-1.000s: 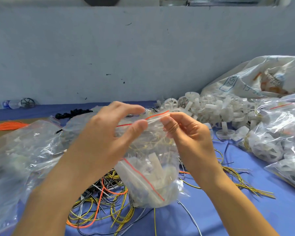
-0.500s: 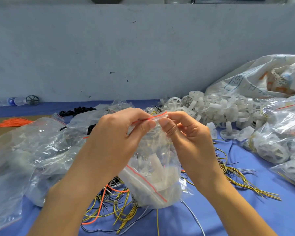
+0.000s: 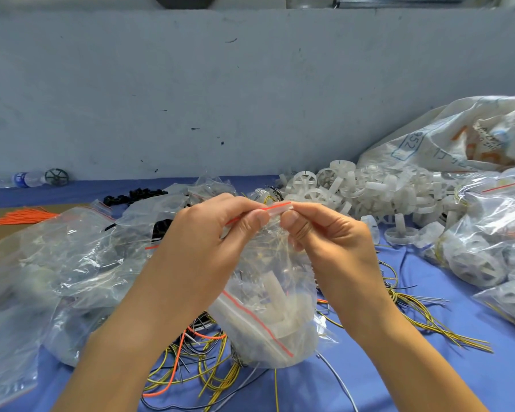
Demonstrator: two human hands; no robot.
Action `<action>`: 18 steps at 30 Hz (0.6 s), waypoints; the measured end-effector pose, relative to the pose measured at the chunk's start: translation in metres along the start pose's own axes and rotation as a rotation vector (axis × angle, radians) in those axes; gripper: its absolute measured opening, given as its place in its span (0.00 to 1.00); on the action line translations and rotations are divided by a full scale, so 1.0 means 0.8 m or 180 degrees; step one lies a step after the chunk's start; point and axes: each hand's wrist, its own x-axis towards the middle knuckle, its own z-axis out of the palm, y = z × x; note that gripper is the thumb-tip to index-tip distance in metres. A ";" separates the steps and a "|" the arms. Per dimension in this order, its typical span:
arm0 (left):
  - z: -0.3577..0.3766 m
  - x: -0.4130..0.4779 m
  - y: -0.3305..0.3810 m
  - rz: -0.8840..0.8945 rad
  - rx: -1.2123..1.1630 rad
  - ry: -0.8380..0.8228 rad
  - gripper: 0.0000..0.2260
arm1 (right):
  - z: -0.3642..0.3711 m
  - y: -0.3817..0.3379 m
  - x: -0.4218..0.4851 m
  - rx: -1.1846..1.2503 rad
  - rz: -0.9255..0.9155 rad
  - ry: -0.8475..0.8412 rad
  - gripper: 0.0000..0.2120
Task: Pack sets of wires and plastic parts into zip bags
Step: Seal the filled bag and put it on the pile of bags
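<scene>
We hold the bag (image 3: pixel 268 298) upright in front of us, its bottom down on the counter (image 3: pixel 428 376) among loose wires (image 3: pixel 208 373). Our left hand (image 3: pixel 202 248) pinches the zip strip (image 3: pixel 277 207) between thumb and forefinger. Our right hand (image 3: pixel 333 242) pinches the same strip just beside it, thumbs nearly touching. The strip runs left to right, rising slightly to the right, and only a short stretch shows between the two grips. The bag hangs straight below it, holding a white plastic part (image 3: pixel 275 289) and thin strands. We judge that the seal is being pressed shut, so the next press should travel along that left-right line. Both hands are equally near. We cannot tell whether the strip is fully closed.
</scene>
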 end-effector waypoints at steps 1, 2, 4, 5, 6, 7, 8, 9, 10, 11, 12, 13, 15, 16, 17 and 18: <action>0.000 0.000 0.000 -0.0006 0.0008 0.0014 0.07 | -0.001 0.000 0.000 0.0034 0.0042 -0.0001 0.06; 0.000 0.000 0.000 -0.0013 0.0010 0.0026 0.07 | -0.001 -0.001 0.000 0.0074 0.0092 -0.0005 0.07; 0.003 0.000 0.000 -0.0041 -0.0017 0.0059 0.06 | 0.000 -0.002 -0.001 0.0122 0.0210 -0.0016 0.08; 0.004 0.000 0.000 -0.0059 -0.0042 0.0082 0.06 | 0.000 -0.001 -0.001 0.0136 0.0268 -0.0015 0.08; 0.005 0.000 0.000 -0.0079 -0.0065 0.0107 0.06 | 0.001 0.000 -0.001 0.0146 0.0325 -0.0001 0.08; 0.006 0.000 0.000 -0.0097 -0.0083 0.0131 0.06 | 0.001 0.001 -0.002 0.0153 0.0385 0.0026 0.08; 0.007 0.000 0.001 -0.0112 -0.0096 0.0149 0.06 | 0.001 0.002 -0.002 0.0162 0.0445 0.0057 0.07; 0.008 0.000 0.001 -0.0122 -0.0098 0.0157 0.06 | 0.001 0.003 -0.002 0.0177 0.0500 0.0080 0.07; 0.008 0.000 0.001 -0.0124 -0.0079 0.0152 0.06 | 0.001 0.003 -0.002 0.0188 0.0547 0.0093 0.08; 0.008 0.001 0.002 -0.0124 -0.0039 0.0131 0.06 | 0.001 0.003 -0.002 0.0191 0.0583 0.0098 0.08; 0.008 0.001 0.002 -0.0127 0.0017 0.0090 0.07 | 0.001 0.003 -0.002 0.0188 0.0612 0.0105 0.08; 0.008 0.001 0.002 -0.0132 0.0081 0.0032 0.07 | 0.000 0.002 -0.002 0.0190 0.0641 0.0116 0.08; 0.008 0.000 0.002 -0.0164 0.0187 -0.0089 0.10 | -0.002 0.002 -0.001 0.0220 0.0713 0.0145 0.09; 0.008 0.000 0.002 -0.0189 0.0242 -0.0129 0.11 | -0.003 0.002 0.000 0.0247 0.0760 0.0153 0.09; 0.007 -0.001 0.002 -0.0208 0.0313 -0.0147 0.12 | -0.003 0.002 0.000 0.0280 0.0812 0.0156 0.10; 0.007 -0.001 0.002 -0.0219 0.0386 -0.0139 0.11 | -0.003 0.002 0.000 0.0315 0.0858 0.0160 0.10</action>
